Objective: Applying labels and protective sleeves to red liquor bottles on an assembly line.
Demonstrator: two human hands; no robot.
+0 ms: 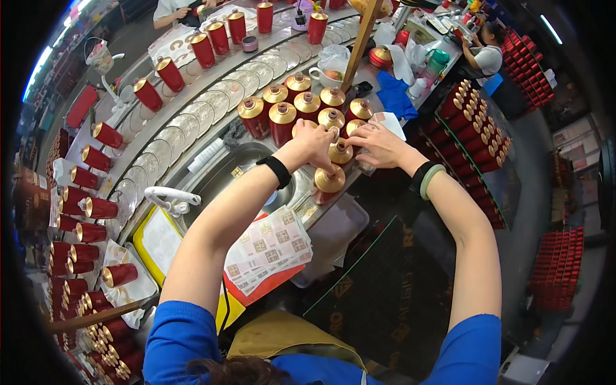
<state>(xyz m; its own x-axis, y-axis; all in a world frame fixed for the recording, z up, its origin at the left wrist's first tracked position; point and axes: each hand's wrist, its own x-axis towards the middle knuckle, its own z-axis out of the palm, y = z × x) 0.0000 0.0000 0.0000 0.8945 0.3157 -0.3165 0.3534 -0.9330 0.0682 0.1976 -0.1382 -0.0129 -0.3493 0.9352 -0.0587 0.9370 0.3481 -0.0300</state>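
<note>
A cluster of red bottles (282, 122) with gold shoulders and open necks stands upright on the counter ahead of me. My left hand (314, 142) reaches in from the left, its fingers bent round the gold top of a bottle (340, 153) near the cluster's front. From the right, my right hand (380, 145) presses its curled fingers against the bottles on that side. Some fingertips are hidden among the necks. A nearer bottle (329, 181) stands just below my left hand. Behind my right hand lies a white piece (390, 123).
A curved conveyor of round clear plates (199, 114) carries red bottles around the left. A sink (224, 172) with a white faucet (172, 197) lies left of the cluster. Printed label sheets (273, 247) lie nearer me. Racks of bottles (475, 135) stand right; a wooden post (360, 45) rises behind.
</note>
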